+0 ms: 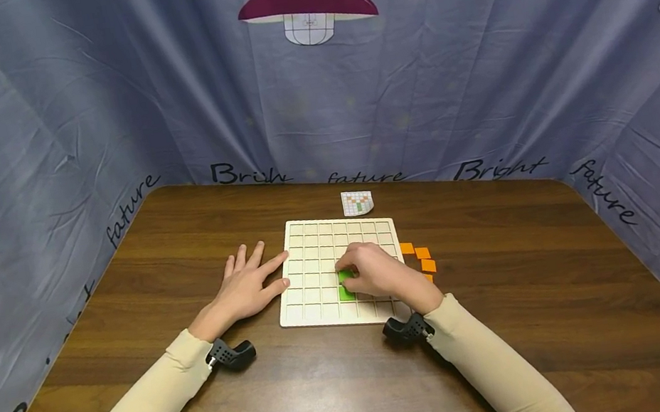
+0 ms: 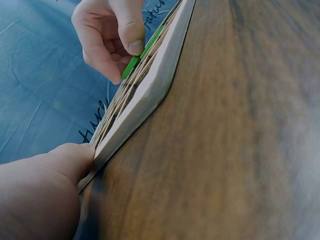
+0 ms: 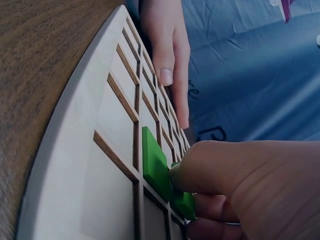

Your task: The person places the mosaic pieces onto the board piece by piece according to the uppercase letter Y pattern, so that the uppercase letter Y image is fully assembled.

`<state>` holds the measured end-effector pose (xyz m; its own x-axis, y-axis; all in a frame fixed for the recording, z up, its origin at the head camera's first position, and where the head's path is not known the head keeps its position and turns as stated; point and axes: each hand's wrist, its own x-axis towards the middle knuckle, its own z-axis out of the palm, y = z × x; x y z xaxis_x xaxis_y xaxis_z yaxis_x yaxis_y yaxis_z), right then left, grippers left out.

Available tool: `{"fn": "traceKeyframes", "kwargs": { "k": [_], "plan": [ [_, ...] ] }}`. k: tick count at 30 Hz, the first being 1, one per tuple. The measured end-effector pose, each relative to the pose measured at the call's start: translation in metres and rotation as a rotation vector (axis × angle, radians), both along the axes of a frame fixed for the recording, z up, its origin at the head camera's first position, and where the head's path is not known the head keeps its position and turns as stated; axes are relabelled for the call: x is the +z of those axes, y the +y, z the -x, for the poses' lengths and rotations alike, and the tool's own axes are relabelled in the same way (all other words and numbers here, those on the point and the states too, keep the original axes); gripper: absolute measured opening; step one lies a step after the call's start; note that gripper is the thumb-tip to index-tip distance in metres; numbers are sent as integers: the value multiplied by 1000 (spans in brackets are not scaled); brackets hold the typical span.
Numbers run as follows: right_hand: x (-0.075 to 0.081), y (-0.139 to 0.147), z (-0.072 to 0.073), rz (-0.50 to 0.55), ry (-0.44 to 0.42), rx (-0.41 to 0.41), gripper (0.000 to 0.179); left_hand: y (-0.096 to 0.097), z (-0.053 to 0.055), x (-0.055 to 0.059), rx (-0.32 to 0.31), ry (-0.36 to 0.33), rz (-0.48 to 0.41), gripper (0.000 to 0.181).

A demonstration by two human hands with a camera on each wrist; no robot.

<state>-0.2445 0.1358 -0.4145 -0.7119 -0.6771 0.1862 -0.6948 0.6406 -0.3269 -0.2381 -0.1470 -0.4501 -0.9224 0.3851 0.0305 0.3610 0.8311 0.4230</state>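
Observation:
A pale wooden grid board (image 1: 311,292) lies on the table. My right hand (image 1: 372,270) is over the middle of it, thumb and fingertips pinching a green square tile (image 2: 131,67) that sits tilted close to the grid. Right beside it, nearer to me, a second green tile (image 3: 156,162) lies on the board. On the left, my left hand (image 1: 242,290) rests on the table with its fingers spread, the index finger and thumb touching the board's left edge. Part of the board's right side is hidden beneath my right hand and wrist.
Several orange square tiles (image 1: 422,253) lie on the table along the board's right side, one partly behind my right wrist. Behind the board is a small paper card (image 1: 357,202) with a coloured grid pattern. A blue-grey curtain (image 1: 415,91) surrounds the brown wooden table (image 1: 508,264).

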Motion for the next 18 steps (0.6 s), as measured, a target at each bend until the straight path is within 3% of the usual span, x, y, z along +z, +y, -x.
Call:
{"fn": "traceKeyframes", "kwargs": {
  "k": [18],
  "plan": [
    [-3, -1, 0, -9, -14, -12, 18, -1, 0, -1, 0, 1, 0, 59]
  ]
}}
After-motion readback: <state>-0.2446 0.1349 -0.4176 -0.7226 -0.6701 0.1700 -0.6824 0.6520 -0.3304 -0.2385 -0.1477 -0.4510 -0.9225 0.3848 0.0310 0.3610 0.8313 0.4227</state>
